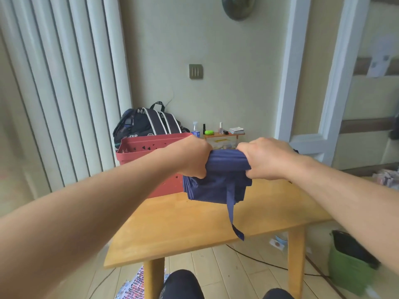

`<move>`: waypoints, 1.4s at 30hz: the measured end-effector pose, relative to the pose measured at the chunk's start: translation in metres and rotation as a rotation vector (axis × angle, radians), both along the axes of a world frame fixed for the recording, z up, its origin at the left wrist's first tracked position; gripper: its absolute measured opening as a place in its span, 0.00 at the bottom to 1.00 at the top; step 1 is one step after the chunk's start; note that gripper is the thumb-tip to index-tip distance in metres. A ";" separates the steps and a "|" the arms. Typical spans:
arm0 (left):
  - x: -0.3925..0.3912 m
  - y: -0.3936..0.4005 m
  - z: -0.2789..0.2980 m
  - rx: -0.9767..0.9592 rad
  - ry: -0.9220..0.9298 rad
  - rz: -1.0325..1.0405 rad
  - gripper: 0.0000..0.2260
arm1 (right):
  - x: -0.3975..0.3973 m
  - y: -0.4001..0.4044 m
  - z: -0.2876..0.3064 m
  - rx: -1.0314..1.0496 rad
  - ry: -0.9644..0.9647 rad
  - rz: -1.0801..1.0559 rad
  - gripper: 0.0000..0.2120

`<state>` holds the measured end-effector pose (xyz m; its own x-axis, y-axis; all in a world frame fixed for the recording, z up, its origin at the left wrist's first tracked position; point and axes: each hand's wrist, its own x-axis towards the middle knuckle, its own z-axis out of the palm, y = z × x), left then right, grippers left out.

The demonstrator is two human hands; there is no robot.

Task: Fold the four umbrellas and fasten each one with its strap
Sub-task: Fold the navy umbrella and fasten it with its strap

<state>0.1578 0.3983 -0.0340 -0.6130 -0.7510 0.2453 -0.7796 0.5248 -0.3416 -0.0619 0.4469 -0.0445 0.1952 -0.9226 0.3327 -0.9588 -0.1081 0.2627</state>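
A navy blue umbrella (218, 184) is held level in the air above the wooden table (190, 225). My left hand (194, 157) grips its left end and my right hand (265, 158) grips its right end, both with fingers curled round the gathered cloth. Loose folds of the canopy hang down between my hands. Its strap (232, 214) dangles from the middle, the tip reaching the table's front edge. The handle and shaft are hidden by my hands and the cloth. No other umbrella is visible.
A red plastic basket (140, 149) stands on the table's back left, behind my left arm. A dark backpack (149, 124) leans behind it. Small bottles sit on a low shelf (222, 134) by the wall. A green bin (349, 262) is on the floor to the right.
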 end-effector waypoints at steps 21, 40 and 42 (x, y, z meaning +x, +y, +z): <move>-0.015 -0.017 -0.055 0.039 0.033 0.034 0.11 | -0.019 0.002 -0.047 0.334 -0.308 -0.010 0.15; -0.035 -0.007 -0.042 0.079 -0.052 0.012 0.11 | 0.000 -0.004 -0.059 -0.269 0.056 0.053 0.15; -0.033 -0.005 -0.038 0.088 -0.049 0.005 0.11 | -0.008 -0.002 -0.058 -0.281 0.046 0.063 0.12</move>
